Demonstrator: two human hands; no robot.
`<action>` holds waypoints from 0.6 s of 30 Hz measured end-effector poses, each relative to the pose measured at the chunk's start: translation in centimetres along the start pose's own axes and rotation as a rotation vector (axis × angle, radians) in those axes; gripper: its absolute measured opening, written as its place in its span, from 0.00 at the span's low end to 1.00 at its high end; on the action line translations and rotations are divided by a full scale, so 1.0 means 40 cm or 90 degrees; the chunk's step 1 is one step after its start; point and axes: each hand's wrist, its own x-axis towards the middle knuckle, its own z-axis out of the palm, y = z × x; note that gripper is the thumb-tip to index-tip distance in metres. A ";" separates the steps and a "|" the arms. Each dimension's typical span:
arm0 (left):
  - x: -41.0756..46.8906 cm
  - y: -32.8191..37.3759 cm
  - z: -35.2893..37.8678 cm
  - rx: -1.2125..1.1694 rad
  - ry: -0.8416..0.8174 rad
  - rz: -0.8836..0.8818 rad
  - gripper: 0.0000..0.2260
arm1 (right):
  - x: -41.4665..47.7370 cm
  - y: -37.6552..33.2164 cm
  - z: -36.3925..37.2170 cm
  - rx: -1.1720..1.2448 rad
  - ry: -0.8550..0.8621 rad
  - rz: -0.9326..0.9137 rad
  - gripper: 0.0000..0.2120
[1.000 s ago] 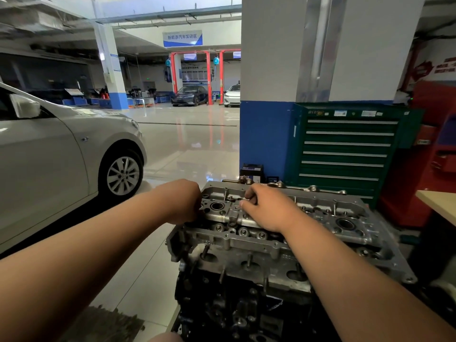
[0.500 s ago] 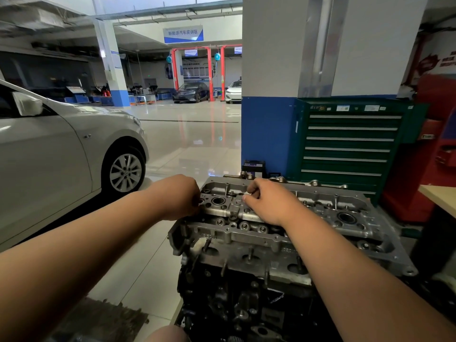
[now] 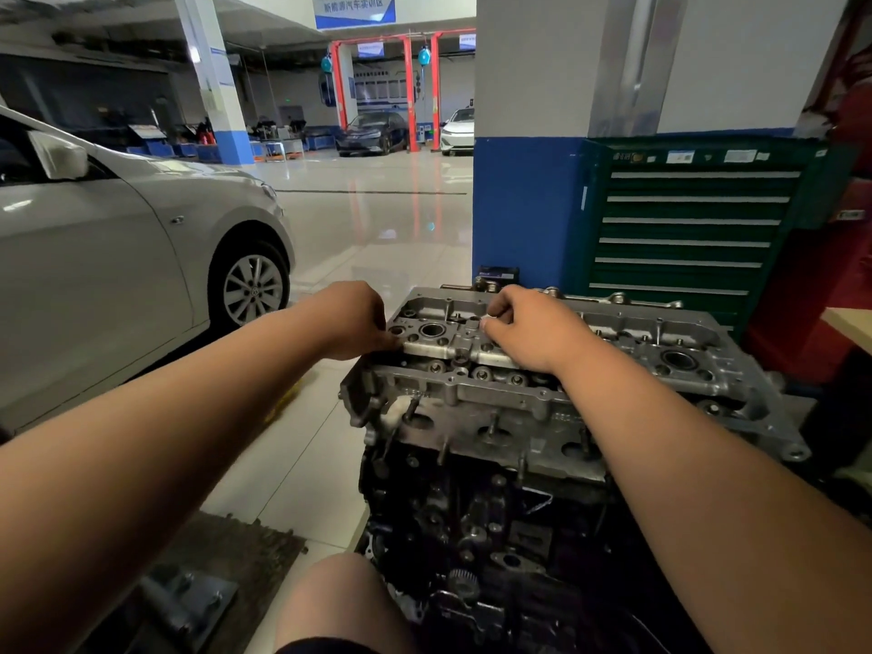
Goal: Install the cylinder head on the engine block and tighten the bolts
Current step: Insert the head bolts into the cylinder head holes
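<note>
Brightly lit from overhead in the far bay, with red and white reflections glaring off the glossy floor [image 3: 377, 228] — dimmer at the left ceiling and right edge. Sharp in the middle, yet bowed by the wide lens toward the edges — stretched and soft at the near forearms [image 3: 141, 464], murky in shadow low on the engine block [image 3: 472, 535].

**Workshop Surroundings**

You face a glossy, light-tiled floor [image 3: 377, 238]. A silver car [image 3: 118, 257] stands to your left. Ahead, a white pillar [image 3: 524, 87] with a blue base adjoins a green drawer cabinet [image 3: 684, 228]. Well back, red lift posts [image 3: 410, 87] frame a dark car [image 3: 373, 134]. A white car [image 3: 457, 132] stands beside it, below a blue sign [image 3: 354, 9].
</note>
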 end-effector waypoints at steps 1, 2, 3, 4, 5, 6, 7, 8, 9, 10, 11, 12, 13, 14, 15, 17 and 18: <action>0.000 0.001 -0.003 -0.008 -0.009 -0.010 0.12 | -0.001 -0.001 -0.001 -0.001 0.001 0.001 0.07; -0.002 0.001 -0.007 -0.011 -0.022 -0.019 0.12 | -0.002 -0.002 -0.001 0.000 -0.001 0.002 0.07; -0.004 -0.002 -0.010 -0.013 -0.037 -0.026 0.12 | -0.004 -0.003 -0.001 0.003 -0.003 0.003 0.07; -0.004 -0.006 -0.013 -0.016 -0.055 -0.032 0.11 | -0.005 -0.003 0.000 0.004 -0.004 0.004 0.08; -0.003 -0.010 -0.015 -0.026 -0.071 -0.039 0.11 | -0.006 -0.003 0.000 0.005 -0.004 0.005 0.08; 0.000 -0.015 -0.017 -0.046 -0.086 -0.051 0.10 | -0.006 -0.003 0.000 0.005 -0.003 0.006 0.09; 0.004 -0.018 -0.018 -0.076 -0.099 -0.064 0.10 | -0.006 -0.003 -0.001 0.004 -0.002 0.006 0.09; 0.008 -0.018 -0.018 -0.104 -0.108 -0.075 0.11 | -0.005 -0.003 -0.001 0.001 -0.002 0.006 0.08; 0.012 -0.014 -0.017 -0.121 -0.109 -0.085 0.14 | -0.005 -0.003 -0.001 -0.002 -0.001 0.005 0.08; 0.015 -0.009 -0.013 -0.122 -0.100 -0.096 0.18 | -0.005 -0.003 -0.001 -0.002 0.000 0.004 0.07; 0.018 -0.004 -0.007 -0.106 -0.081 -0.102 0.20 | -0.005 -0.002 -0.001 0.000 0.002 0.003 0.06; 0.021 0.001 0.000 -0.088 -0.063 -0.102 0.20 | -0.005 -0.001 0.000 0.002 0.005 0.002 0.05; 0.023 0.002 0.006 -0.083 -0.053 -0.102 0.19 | -0.005 0.000 0.000 0.005 0.007 0.002 0.05; 0.023 0.001 0.010 -0.099 -0.056 -0.108 0.16 | -0.005 0.001 0.000 0.008 0.007 0.002 0.05; 0.021 -0.003 0.010 -0.122 -0.073 -0.115 0.12 | -0.005 0.001 0.001 0.011 0.006 0.004 0.05; 0.019 -0.011 0.003 -0.129 -0.116 -0.113 0.09 | -0.003 0.002 0.001 0.010 0.005 0.005 0.05; 0.018 -0.012 -0.001 -0.122 -0.123 -0.110 0.08 | -0.003 0.001 0.001 0.007 0.004 0.006 0.05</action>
